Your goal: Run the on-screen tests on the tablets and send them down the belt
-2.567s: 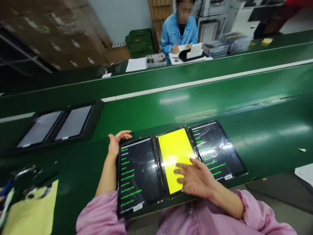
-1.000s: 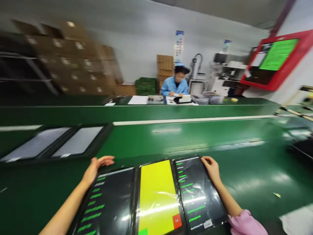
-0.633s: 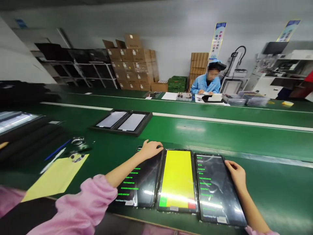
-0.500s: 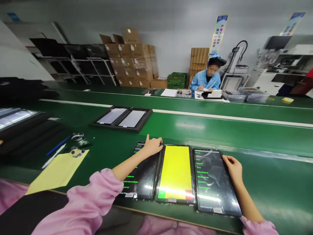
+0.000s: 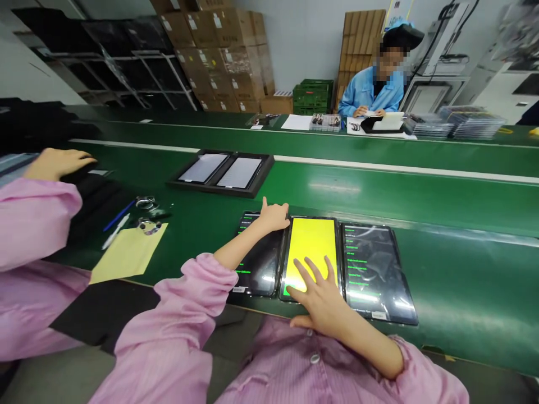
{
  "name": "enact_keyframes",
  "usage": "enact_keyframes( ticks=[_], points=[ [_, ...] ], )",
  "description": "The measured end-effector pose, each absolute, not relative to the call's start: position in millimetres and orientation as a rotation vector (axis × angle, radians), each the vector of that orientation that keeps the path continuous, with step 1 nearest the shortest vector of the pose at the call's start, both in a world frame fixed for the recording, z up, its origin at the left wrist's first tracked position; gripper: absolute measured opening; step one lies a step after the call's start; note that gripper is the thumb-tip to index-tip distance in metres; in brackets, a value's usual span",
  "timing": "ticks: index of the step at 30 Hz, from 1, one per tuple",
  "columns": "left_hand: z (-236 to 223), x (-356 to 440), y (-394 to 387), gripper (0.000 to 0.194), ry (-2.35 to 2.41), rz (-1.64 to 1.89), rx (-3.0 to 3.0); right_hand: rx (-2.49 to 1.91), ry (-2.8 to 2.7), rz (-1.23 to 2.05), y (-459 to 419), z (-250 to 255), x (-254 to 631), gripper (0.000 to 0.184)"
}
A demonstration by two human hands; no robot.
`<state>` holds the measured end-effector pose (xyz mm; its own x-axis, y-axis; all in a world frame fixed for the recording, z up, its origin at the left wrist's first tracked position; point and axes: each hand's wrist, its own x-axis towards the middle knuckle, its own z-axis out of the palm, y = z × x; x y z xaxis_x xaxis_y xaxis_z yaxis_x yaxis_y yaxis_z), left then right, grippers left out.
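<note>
Three tablets lie side by side on the green bench in front of me. The left tablet [image 5: 256, 266] shows green text on black, and my left hand [image 5: 273, 216] rests curled on its far right corner, thumb raised. The middle tablet [image 5: 314, 241] glows yellow; my right hand [image 5: 318, 294] lies flat on its near end with the fingers spread. The right tablet [image 5: 377, 269], also with green text, is untouched.
A black tray [image 5: 261, 177] with two blank tablets sits on the conveyor belt beyond. At left, a neighbour in pink has a hand [image 5: 56, 163] on dark trays; pens and a yellow envelope [image 5: 128, 252] lie nearby. A person in blue [image 5: 370, 90] works across the line.
My right hand left the right tablet's edge and now lies flat on the yellow tablet. The left hand stayed at the left tablet's far corner. The view tilted down; a neighbour's hand appeared at left.
</note>
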<state>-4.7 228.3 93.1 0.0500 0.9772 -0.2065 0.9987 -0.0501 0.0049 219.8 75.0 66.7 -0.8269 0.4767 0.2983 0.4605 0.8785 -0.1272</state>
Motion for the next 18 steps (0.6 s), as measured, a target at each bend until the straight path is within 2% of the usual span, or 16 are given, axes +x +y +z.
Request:
enact_keyframes(
  ticks=[2, 5, 9, 12, 18],
  points=[
    [94.8, -4.3, 227.2, 0.03, 2.048, -0.234, 2.18, -0.801, -2.632, 0.018, 94.2, 67.2, 250.0, 0.058],
    [95.9, -3.9, 226.6, 0.029, 2.036, -0.252, 2.207, -1.269, -2.245, 0.03, 137.8, 63.3, 325.3, 0.048],
    [94.7, -3.8, 226.1, 0.028, 2.045, -0.243, 2.247, -1.56, -1.577, 0.406, 193.2, 33.5, 405.5, 0.051],
    [93.3, -4.2, 224.6, 0.028, 2.057, -0.221, 2.259, -1.558, -1.352, 0.584, 211.7, 7.3, 417.6, 0.055],
    [92.3, -1.7, 218.8, 0.028, 2.113, -0.176, 2.227, -1.521, -1.321, 0.563, 202.8, -12.7, 403.7, 0.051]
  ],
)
